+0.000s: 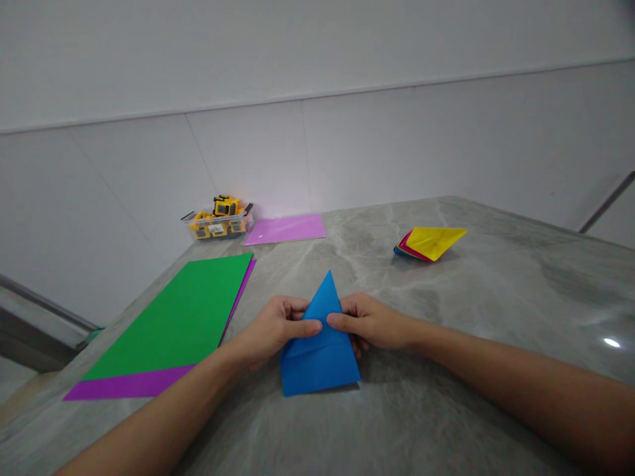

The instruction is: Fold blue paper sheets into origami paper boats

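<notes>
A grey, marble-patterned table spreads out beneath and beyond the fingers, running back to a pale panelled wall. Left of the fingers lies a green sheet over a purple sheet; farther beyond them sit a clear bin of yellow toy vehicles and a lilac sheet. Folded papers, yellow outermost, rest beyond and to their right. The blue paper, folded to a point, lies between the left hand and right hand, both pinching it, thumbs on top, its tip rising past the fingers and its wide end nearer the wearer.
</notes>
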Available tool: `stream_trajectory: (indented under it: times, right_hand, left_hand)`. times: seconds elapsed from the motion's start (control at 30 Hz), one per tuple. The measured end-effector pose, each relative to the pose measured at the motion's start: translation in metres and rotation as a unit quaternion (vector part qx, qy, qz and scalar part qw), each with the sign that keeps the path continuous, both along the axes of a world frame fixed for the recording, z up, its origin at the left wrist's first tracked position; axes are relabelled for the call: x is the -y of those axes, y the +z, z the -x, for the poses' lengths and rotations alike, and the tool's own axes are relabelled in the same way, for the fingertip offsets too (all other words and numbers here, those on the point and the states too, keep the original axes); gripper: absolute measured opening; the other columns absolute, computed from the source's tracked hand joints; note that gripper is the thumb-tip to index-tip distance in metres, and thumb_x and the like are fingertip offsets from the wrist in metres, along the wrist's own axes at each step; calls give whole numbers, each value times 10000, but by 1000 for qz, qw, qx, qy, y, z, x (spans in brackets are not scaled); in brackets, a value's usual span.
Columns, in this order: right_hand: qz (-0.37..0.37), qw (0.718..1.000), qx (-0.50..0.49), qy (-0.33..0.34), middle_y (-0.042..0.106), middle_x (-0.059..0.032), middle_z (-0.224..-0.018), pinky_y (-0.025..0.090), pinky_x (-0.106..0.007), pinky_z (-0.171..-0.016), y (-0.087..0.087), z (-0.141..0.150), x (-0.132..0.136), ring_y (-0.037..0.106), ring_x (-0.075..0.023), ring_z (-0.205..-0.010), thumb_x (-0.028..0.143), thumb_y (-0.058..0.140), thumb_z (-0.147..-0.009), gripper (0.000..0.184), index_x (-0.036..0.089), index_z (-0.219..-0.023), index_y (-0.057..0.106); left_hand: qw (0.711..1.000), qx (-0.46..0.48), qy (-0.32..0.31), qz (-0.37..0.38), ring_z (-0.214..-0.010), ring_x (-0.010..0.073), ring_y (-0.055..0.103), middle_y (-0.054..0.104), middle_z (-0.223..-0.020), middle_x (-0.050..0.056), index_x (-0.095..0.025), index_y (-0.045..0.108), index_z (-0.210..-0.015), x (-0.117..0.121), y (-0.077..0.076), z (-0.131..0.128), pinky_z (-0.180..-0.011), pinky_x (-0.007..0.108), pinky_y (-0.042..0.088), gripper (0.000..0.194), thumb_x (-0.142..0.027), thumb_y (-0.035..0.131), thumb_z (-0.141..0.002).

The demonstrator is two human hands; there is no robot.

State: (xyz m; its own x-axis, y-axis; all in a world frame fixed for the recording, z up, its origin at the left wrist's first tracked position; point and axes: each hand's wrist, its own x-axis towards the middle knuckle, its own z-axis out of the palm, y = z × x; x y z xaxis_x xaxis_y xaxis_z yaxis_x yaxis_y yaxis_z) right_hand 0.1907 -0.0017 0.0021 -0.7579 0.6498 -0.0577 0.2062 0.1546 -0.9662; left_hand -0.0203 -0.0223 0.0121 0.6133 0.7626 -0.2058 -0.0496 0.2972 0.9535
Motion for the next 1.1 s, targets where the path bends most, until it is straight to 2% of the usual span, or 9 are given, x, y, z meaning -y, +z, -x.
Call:
stream_trajectory:
  times: [0.3,0.43,0.53,0.77,0.9,0.97,1.1]
  right_hand:
    - [-33,999,-24,6,531,6,-540,373,-189,-427,3,0,2,493,-83,-456,694,494,-806,564,155,-638,513]
    - [-44,999,-29,7,515,8,-538,366,-194,-434,5,-1,4,474,-83,-460,687,488,-815,564,154,-632,506]
    - [-46,998,-33,10,516,11,-549,388,-206,-453,5,-1,4,474,-84,-460,672,498,-821,547,153,-648,510]
    - [-55,998,-37,12,525,14,-550,385,-209,-457,2,-1,3,481,-87,-462,635,502,-839,523,154,-633,506]
    - [-60,998,-29,4,527,12,-561,391,-214,-474,2,0,3,486,-90,-482,639,502,-836,530,150,-633,510]
    - [-68,997,-36,-22,547,4,-600,395,-220,-484,2,1,3,505,-101,-515,620,507,-843,499,148,-685,536]
    - [-114,979,-55,-157,520,49,-598,342,-205,-467,0,3,1,485,-97,-523,497,604,-835,337,182,-919,519]
  left_hand:
    - [1000,-16,3,-8,-750,218,693,739,-881,119,-96,713,-996,0,0,1,-810,388,530,327,-299,752,-742]
    - [997,-57,27,-32,-670,184,662,727,-803,103,-91,719,-893,-2,-2,3,-728,339,530,359,-432,706,-780]
    - [995,-75,23,-56,-664,178,654,719,-785,94,-100,711,-856,-3,-3,5,-680,309,520,400,-494,659,-807]
    - [989,-106,41,-89,-623,168,621,691,-718,75,-98,714,-819,0,0,3,-603,269,485,405,-500,679,-777]
    - [984,-126,56,-108,-545,130,545,633,-629,40,-103,698,-768,2,1,1,-514,227,413,412,-514,667,-775]
    - [980,-140,71,-125,-506,104,488,598,-597,19,-108,689,-741,3,2,-1,-477,209,366,408,-514,662,-776]
    - [972,-132,110,-159,-473,72,400,539,-564,-12,-117,651,-678,4,3,-5,-444,191,297,392,-494,659,-786]
